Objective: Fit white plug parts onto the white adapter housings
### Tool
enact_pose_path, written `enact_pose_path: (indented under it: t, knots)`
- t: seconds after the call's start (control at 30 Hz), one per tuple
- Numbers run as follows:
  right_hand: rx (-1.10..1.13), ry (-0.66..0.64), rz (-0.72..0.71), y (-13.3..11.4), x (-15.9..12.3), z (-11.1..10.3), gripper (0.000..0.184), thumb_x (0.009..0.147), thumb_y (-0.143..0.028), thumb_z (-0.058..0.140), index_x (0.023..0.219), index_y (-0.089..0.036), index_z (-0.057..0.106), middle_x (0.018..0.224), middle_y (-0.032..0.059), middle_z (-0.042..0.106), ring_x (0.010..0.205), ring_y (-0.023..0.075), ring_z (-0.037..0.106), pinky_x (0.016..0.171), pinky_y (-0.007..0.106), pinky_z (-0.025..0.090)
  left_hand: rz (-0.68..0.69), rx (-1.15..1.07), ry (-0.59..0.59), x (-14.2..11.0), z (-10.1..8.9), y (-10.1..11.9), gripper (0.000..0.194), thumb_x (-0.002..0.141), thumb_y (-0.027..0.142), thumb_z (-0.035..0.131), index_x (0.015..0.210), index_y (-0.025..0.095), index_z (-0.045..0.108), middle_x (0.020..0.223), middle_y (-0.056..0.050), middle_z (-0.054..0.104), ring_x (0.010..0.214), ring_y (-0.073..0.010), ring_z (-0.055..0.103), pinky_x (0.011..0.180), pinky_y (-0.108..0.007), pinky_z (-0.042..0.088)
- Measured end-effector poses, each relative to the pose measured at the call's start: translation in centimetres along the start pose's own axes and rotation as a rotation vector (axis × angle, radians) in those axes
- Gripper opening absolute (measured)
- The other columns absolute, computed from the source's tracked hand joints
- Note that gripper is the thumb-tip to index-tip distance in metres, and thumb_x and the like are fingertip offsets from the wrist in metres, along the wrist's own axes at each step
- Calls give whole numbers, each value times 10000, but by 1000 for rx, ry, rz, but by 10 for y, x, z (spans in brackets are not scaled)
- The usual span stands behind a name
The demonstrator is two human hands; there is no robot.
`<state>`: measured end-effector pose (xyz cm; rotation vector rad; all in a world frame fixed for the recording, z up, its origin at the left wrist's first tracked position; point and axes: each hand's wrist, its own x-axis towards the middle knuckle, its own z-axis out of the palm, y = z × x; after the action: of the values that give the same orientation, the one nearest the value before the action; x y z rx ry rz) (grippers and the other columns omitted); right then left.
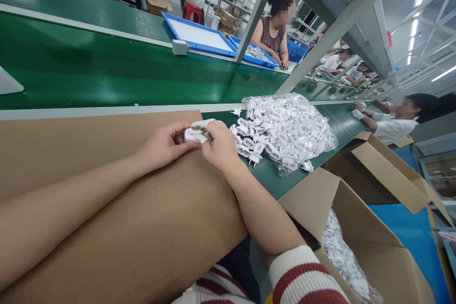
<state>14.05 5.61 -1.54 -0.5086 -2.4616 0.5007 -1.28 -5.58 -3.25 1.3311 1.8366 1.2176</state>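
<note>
My left hand (164, 146) holds a small white plastic plug housing (191, 136) by its left end, above the cardboard sheet (142, 218). From the right, my right hand (221, 145) closes its fingertips on the same piece. White coverings seem to wrap some right fingertips, and they partly hide the piece. Just beyond my right hand lie several loose white plug pieces (249, 143), some showing two pins. They spill from a clear plastic bag (290, 128) filled with similar pieces.
A green conveyor belt (107, 76) runs across the far side, with a white block (180, 47) and blue trays (203, 33) at its edge. Open cardboard boxes (374, 232) stand at right, one containing a filled clear bag (344, 251). Metal posts rise ahead; co-workers sit along the line.
</note>
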Motion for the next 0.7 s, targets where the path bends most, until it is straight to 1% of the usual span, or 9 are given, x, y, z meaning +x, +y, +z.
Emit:
enact_pose_path:
  t: [0.1,0.2,0.3,0.37,0.43,0.5,0.57,0.63,0.7]
  knots:
    - [-24,-20,30,-5,1,-2,404,752,-20,512,1061,-219,680,1043,77,677,964,269,576,857,386,506,43,82,4,-2,0,3,447,879,555,680,1140,200,754,869,-22,708,754,-194,590,677,-308,442]
    - [-6,-32,59,-9,1,-6,413,751,-20,529,1076,-226,679,1066,71,686,983,268,596,895,404,520,45,299,41,-4,-1,10,397,908,559,631,935,180,748,831,-30,695,739,-192,574,629,-300,384]
    - [46,-33,101,-9,0,-7,394,755,-28,571,1070,-232,693,1085,65,708,1025,276,626,956,440,534,32,454,61,-5,0,15,389,932,539,607,862,170,712,823,-28,681,742,-186,564,596,-293,326]
    - [134,-4,132,-6,-1,-2,387,771,-38,594,1084,-237,704,1119,58,726,1075,271,642,1005,450,538,20,457,61,-5,0,14,394,930,542,615,872,164,708,814,-27,678,738,-185,561,596,-295,322]
    - [337,57,180,0,0,7,392,830,-100,624,1190,-240,690,1165,52,742,1105,239,666,1023,419,554,8,385,60,-4,1,12,408,917,558,637,921,160,728,802,-23,679,734,-184,565,611,-298,346]
    - [597,132,250,6,4,15,414,911,-241,636,1325,-232,633,1241,69,741,1115,206,693,984,368,585,15,271,90,-5,1,12,438,891,577,670,998,161,753,786,-17,678,723,-181,567,633,-300,382]
    - [773,215,320,9,9,19,435,965,-385,600,1365,-216,608,1315,97,720,1131,196,707,943,340,602,48,177,168,-9,0,17,486,866,601,698,1083,171,763,803,-17,689,710,-178,561,653,-302,415]
    - [821,279,353,10,13,17,424,989,-475,554,1301,-204,647,1329,110,714,1154,208,709,954,352,601,103,141,268,-16,-1,27,518,853,626,707,1145,203,764,874,-25,718,712,-183,559,672,-311,446]
    - [801,327,338,7,12,10,425,996,-523,528,1232,-202,678,1270,110,738,1153,226,712,985,388,594,172,151,350,-24,-2,41,502,850,635,709,1176,258,763,1010,-31,745,751,-196,577,705,-324,476]
